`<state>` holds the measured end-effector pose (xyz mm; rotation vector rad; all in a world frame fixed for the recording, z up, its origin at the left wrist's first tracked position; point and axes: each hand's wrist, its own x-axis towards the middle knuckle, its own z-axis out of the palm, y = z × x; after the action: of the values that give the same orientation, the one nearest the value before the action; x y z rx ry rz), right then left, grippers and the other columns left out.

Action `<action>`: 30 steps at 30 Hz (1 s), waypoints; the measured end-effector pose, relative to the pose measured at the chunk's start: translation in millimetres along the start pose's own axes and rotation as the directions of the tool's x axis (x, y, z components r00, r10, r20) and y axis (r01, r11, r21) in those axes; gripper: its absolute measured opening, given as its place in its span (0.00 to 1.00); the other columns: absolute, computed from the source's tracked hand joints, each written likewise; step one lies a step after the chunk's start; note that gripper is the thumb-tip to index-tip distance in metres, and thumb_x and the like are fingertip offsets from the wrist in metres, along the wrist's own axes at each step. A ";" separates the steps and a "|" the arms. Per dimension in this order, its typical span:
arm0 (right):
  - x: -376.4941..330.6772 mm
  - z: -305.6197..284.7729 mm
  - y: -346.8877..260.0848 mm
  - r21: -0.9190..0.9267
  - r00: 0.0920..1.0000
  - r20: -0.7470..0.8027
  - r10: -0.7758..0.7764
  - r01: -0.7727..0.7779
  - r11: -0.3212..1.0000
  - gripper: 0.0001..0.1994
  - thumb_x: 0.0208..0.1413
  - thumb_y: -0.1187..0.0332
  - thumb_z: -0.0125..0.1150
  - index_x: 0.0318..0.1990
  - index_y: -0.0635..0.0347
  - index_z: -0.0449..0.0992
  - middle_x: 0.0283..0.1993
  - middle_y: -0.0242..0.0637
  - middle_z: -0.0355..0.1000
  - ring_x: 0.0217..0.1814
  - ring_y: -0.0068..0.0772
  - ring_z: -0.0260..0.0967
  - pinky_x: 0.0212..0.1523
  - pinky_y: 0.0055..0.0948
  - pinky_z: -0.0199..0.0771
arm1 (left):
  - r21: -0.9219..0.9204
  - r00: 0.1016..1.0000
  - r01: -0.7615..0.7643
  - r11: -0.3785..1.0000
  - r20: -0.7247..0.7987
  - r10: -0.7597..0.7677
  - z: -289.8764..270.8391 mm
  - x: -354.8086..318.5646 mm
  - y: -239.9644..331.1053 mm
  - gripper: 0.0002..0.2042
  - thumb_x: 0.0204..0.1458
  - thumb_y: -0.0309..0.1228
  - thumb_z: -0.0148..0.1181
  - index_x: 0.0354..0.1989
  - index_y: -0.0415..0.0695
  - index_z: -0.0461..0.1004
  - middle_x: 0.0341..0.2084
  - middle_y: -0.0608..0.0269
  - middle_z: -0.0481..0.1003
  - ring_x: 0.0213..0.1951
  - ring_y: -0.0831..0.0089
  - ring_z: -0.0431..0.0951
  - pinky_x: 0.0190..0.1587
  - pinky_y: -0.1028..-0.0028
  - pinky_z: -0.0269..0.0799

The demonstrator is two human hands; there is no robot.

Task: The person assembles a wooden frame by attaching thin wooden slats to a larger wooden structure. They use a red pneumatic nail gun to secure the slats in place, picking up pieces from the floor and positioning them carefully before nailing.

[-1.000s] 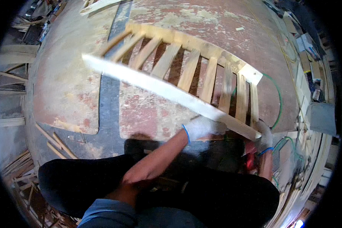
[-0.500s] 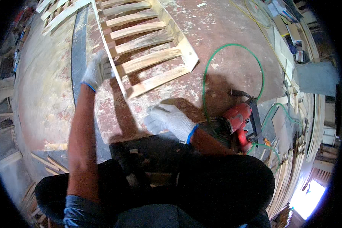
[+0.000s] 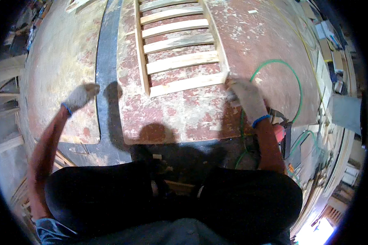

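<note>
Head view: I'm seeing left hand (image 3: pixel 80 97) loosely curled, empty; right hand (image 3: pixel 248 99) curled at slatted wooden frame (image 3: pixel 183 61), grip unclear. Cardboard box (image 3: pixel 337 61) is sitting rightward.

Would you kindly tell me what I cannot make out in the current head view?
Head view: the far end of the frame, cut off by the top edge.
Head view: part of the red tool, hidden by the right forearm.
Head view: whether the right hand touches the frame's near corner, as its fingertips are blurred.
</note>
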<state>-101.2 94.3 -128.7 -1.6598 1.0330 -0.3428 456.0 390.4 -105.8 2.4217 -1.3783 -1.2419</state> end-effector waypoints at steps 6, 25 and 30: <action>80.9 -15.0 -21.3 -0.408 0.999 -0.023 0.043 -0.048 0.912 0.18 0.62 0.52 0.58 0.36 0.60 0.78 0.35 0.49 0.76 0.41 0.49 0.77 0.42 0.45 0.74 | -0.398 0.975 -0.009 0.918 -0.206 -0.080 161.9 -113.5 -65.6 0.20 0.65 0.39 0.55 0.59 0.39 0.75 0.53 0.51 0.79 0.55 0.59 0.78 0.61 0.65 0.70; 27.6 50.3 -6.7 -0.572 0.948 -0.223 0.227 -0.316 0.757 0.20 0.62 0.54 0.56 0.49 0.64 0.75 0.44 0.57 0.76 0.48 0.63 0.75 0.51 0.53 0.76 | -0.168 0.779 -0.026 0.985 -0.621 -0.085 -12.7 231.4 197.1 0.27 0.61 0.44 0.52 0.60 0.35 0.64 0.52 0.32 0.74 0.52 0.38 0.76 0.56 0.49 0.70; 35.9 75.8 12.3 -0.623 0.933 -0.357 0.038 -0.268 0.735 0.19 0.61 0.58 0.60 0.50 0.65 0.72 0.44 0.59 0.74 0.48 0.65 0.73 0.48 0.52 0.76 | -0.117 0.642 0.032 0.993 -0.759 -0.110 6.2 269.2 222.3 0.21 0.59 0.33 0.56 0.57 0.37 0.62 0.43 0.34 0.76 0.44 0.37 0.79 0.48 0.46 0.73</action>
<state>-34.5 114.8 -176.9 -2.1757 1.6769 -0.1293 371.4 58.7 -174.9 2.4606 -0.9226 -0.1535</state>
